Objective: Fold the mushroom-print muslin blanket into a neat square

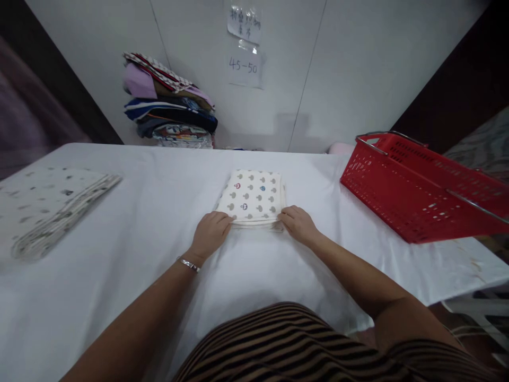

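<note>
A folded white cloth (254, 196) with a print of grey, red and blue mushroom shapes lies flat on the white-covered table (159, 212). At its near left corner, my left hand (211, 232) has its fingers closed on the edge; a silver bracelet circles that wrist. My right hand (298, 224) pinches the near right corner the same way. Several layers show along the cloth's near edge between the hands. The thumbs are mostly hidden.
A larger folded printed cloth (51, 196) lies at the left of the table. On the right stands a red perforated basket (421, 185) with metal handles. Behind the table's far edge rises a pile of folded fabrics (170, 101) against the wall, near paper signs (245, 64).
</note>
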{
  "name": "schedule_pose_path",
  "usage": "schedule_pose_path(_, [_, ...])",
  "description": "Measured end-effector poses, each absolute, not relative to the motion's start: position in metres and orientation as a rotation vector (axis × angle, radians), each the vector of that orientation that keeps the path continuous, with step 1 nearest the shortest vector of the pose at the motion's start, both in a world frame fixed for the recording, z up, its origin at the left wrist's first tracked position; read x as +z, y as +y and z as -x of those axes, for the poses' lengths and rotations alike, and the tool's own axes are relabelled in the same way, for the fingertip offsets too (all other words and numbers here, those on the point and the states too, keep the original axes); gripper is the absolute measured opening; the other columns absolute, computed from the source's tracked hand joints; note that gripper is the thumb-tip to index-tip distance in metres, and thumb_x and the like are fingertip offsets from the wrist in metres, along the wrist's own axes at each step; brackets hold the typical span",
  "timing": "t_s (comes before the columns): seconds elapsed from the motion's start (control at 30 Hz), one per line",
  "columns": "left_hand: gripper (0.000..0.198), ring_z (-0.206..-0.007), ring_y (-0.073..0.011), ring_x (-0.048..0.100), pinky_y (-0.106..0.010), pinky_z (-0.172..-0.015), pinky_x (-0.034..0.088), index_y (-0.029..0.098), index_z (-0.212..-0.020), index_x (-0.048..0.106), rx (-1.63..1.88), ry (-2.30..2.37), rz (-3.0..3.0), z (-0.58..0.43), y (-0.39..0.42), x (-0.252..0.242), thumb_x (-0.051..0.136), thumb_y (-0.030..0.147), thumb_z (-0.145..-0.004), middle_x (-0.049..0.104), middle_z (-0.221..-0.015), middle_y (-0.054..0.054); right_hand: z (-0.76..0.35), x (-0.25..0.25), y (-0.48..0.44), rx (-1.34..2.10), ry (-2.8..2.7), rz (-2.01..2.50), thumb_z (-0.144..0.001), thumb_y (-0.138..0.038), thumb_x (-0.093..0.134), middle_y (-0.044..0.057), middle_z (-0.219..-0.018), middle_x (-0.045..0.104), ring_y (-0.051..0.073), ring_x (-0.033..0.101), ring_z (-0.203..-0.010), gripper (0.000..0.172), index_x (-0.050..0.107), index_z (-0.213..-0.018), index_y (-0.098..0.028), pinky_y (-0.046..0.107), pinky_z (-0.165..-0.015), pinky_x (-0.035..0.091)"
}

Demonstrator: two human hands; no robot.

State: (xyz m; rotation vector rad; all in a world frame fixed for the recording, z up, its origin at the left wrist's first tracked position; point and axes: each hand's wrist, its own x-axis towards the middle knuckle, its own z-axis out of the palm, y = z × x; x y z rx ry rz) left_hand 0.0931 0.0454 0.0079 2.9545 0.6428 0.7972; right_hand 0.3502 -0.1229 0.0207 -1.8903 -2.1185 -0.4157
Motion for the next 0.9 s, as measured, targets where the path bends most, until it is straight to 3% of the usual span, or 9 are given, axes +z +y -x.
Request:
schedule_pose_path(0.17, [0.02,-0.092,-0.0218,0.058,-0.036,-0.077,0.044,0.019,-0.098,0.066,0.756,0.6,-2.916,-0.096,0.043,0.014,0.051,0.026,-0.087,0.067,-0.095,-0.007,-0.349,0.021,-0.124,-0.4,-2.128,1.886,-0.089,-0.011,0.048,0.007,-0.093,0.065,0.019,0.05,-0.083,0.02,0.066,-0.09,-0.019,0.029,-0.069,0.035])
schedule_pose_path(0.3, [0.027,-0.099,-0.0217,0.057,-0.037,-0.083,0.043,0.021,-0.107,0.064,0.71,0.493,-2.839,-0.109,0.036,0.021,0.05,0.036,-0.09,0.065,-0.106,-0.007,-0.349,0.022,-0.125,-0.354,-2.138,1.899,-0.089,-0.013,0.048,0.008,-0.093,0.065,0.019,0.051,-0.083,0.018,0.066,-0.088,-0.019,0.03,-0.07,0.035])
schedule_pose_path(0.53, [0.021,-0.092,-0.021,0.056,-0.037,-0.079,0.043,0.022,-0.098,0.067,0.567,0.425,-2.926,-0.132,0.034,0.02,0.047,0.027,-0.092,0.065,-0.096,-0.006,-0.345,0.029,-0.123,-0.166,-2.126,1.828,-0.092,-0.03,0.05,0.009,-0.097,0.062,0.02,0.051,-0.09,0.018,0.064,-0.093,-0.018,0.03,-0.074,0.036])
schedule_pose_path(0.9, [0.021,-0.085,-0.0185,0.056,-0.033,-0.073,0.042,0.019,-0.097,0.064,0.778,0.308,-2.998,-0.12,0.029,0.018,0.044,0.024,-0.094,0.065,-0.089,-0.005,-0.333,0.024,-0.116,-0.378,-2.173,1.752,-0.095,-0.015,0.041,0.009,-0.092,0.064,0.018,0.048,-0.083,0.026,0.066,-0.092,-0.016,0.03,-0.07,0.032])
